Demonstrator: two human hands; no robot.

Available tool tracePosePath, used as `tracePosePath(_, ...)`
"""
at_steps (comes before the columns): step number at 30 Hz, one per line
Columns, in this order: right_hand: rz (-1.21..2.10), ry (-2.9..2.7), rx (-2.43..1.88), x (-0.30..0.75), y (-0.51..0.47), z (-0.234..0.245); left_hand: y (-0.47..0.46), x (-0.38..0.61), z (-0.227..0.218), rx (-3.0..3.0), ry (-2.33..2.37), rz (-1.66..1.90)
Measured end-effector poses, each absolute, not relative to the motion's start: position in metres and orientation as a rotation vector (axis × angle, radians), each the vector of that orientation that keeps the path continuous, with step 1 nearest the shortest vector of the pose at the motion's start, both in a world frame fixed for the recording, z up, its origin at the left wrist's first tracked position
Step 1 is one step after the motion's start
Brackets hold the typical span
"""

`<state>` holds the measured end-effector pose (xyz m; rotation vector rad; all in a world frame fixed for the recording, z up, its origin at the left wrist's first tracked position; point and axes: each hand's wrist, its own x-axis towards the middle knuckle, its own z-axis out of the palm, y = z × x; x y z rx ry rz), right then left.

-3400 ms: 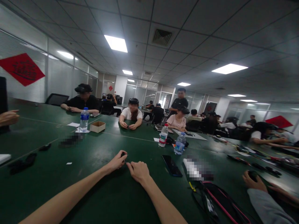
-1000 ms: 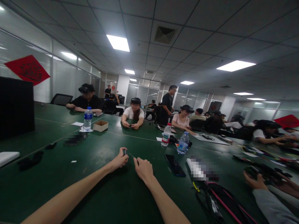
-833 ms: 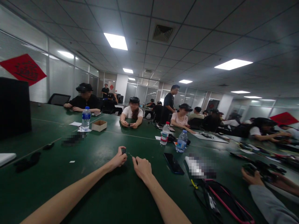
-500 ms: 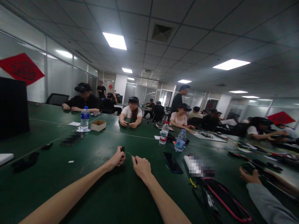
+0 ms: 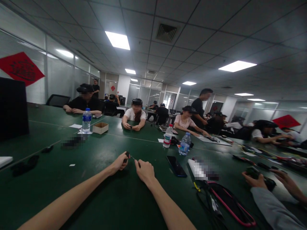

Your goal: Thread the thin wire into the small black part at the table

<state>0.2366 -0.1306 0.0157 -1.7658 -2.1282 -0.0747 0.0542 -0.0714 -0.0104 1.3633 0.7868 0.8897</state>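
Note:
My left hand (image 5: 120, 163) is closed around a small black object (image 5: 127, 155), which shows a bit of red at its right edge. Opposite it, my right hand (image 5: 145, 170) is closed in a pinch on a thin metallic tool (image 5: 133, 158). The tool's slim tip points up and left toward the black object; whether they touch I cannot tell. My fingers hide most of the tool, so its kind is unclear. Both hands are close together over the green table (image 5: 100, 198).
Right of my hands lie a phone (image 5: 177, 166), a black case with pink edging (image 5: 231, 203) and a white item (image 5: 198, 169). Bottles (image 5: 184, 143) and a small cardboard box (image 5: 100, 128) stand farther off. A co-worker's hands (image 5: 256, 180) hold a dark object at the right.
The black object in my left hand has turned a little, so its red part now shows. My right hand has hardly moved. The co-worker's hands at the right have shifted; a standing person moved right.

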Motion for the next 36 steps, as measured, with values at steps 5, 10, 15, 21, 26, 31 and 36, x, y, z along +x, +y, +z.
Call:
tracePosePath(5, -0.089, -2.121, -1.789, 0.236, -0.131, 0.016, -0.072, 0.056, -0.009, 1.392, 0.806, 0.869)
tracePosePath(10, -0.137, -2.118, -1.791, 0.236, -0.131, 0.015, -0.070, 0.055, -0.010, 1.433, 0.778, 0.856)
tracePosePath(15, -0.128, -2.128, -1.773, 0.236, -0.131, 0.016, -0.070, 0.055, -0.011, 1.450, 0.756, 0.864)
tracePosePath(21, -0.186, -2.120, -1.711, 0.233, -0.135, 0.019, -0.072, 0.055, -0.007, 1.440, 0.760, 0.850)
tracePosePath(26, -0.181, -2.145, -1.653, 0.226, -0.141, 0.023, -0.074, 0.055, -0.005, 1.418, 0.787, 0.857)
tracePosePath(31, -0.147, -2.148, -1.624, 0.223, -0.143, 0.025, -0.075, 0.056, -0.005, 1.392, 0.821, 0.878)
tracePosePath(36, -0.161, -2.139, -1.641, 0.225, -0.140, 0.024, -0.073, 0.057, -0.007, 1.355, 0.816, 0.903)
